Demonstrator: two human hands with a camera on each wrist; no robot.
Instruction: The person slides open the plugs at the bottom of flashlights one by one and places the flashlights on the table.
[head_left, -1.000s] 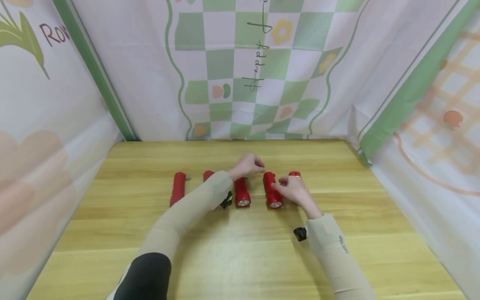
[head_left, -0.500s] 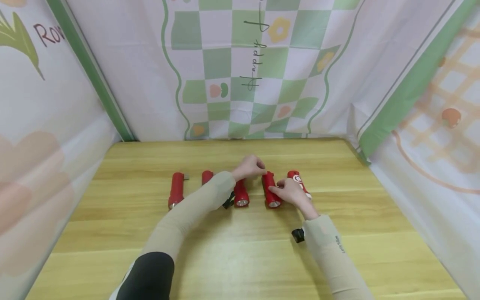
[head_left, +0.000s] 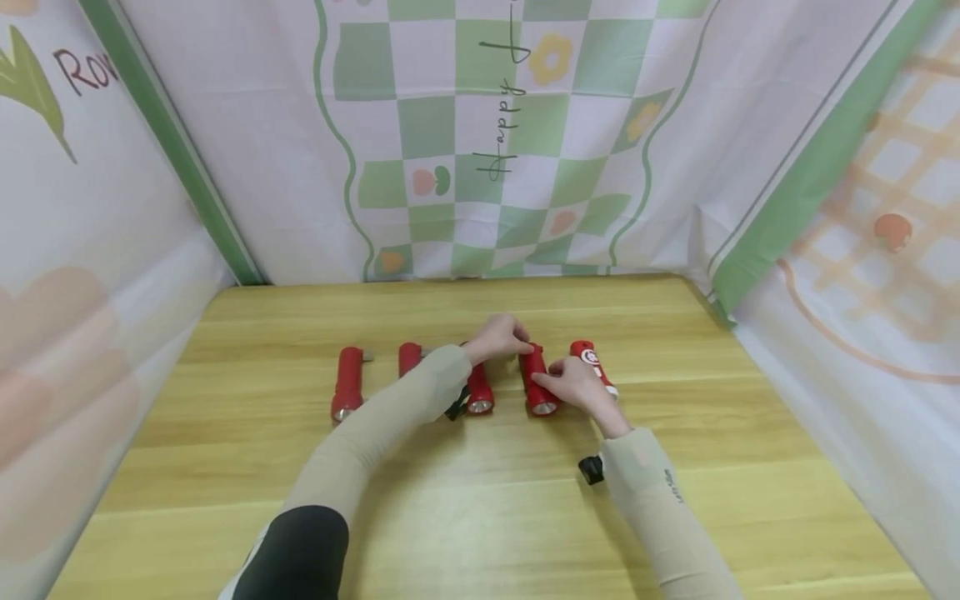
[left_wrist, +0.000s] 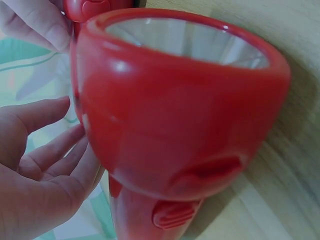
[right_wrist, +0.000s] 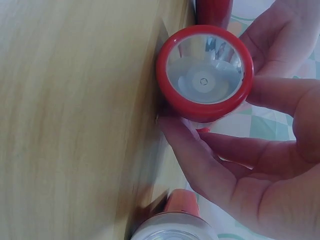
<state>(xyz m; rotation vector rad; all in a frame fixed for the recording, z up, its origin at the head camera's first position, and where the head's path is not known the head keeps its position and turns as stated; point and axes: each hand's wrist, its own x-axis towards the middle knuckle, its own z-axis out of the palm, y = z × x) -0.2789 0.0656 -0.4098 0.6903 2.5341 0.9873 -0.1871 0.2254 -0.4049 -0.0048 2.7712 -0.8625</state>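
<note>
A red flashlight (head_left: pixel 531 367) lies on the wooden table, lens toward me, fourth from the left in a row. My right hand (head_left: pixel 576 385) grips it near the lens end; in the right wrist view the thumb (right_wrist: pixel 275 92) is on one side of its round head and the index finger (right_wrist: pixel 182 142) on the other. At its tail end, my left hand (head_left: pixel 498 337) pinches it with thumb and fingers, the fingertips partly hidden in the left wrist view (left_wrist: pixel 42 185). Another red flashlight (left_wrist: pixel 180 110) fills the left wrist view, just beside that hand.
Two more red flashlights (head_left: pixel 348 383) (head_left: pixel 409 357) lie to the left, the second partly under my left sleeve (head_left: pixel 375 425). A red-and-white flashlight (head_left: pixel 589 354) sits right of my right hand. Small black devices (head_left: pixel 591 470) show at both wrists. Printed cloth walls (head_left: pixel 420 225) stand around the table.
My left fingertips have come down onto the flashlight's tail end. My right hand has shifted slightly, uncovering more of the red-and-white flashlight. The head view has drifted a little.
</note>
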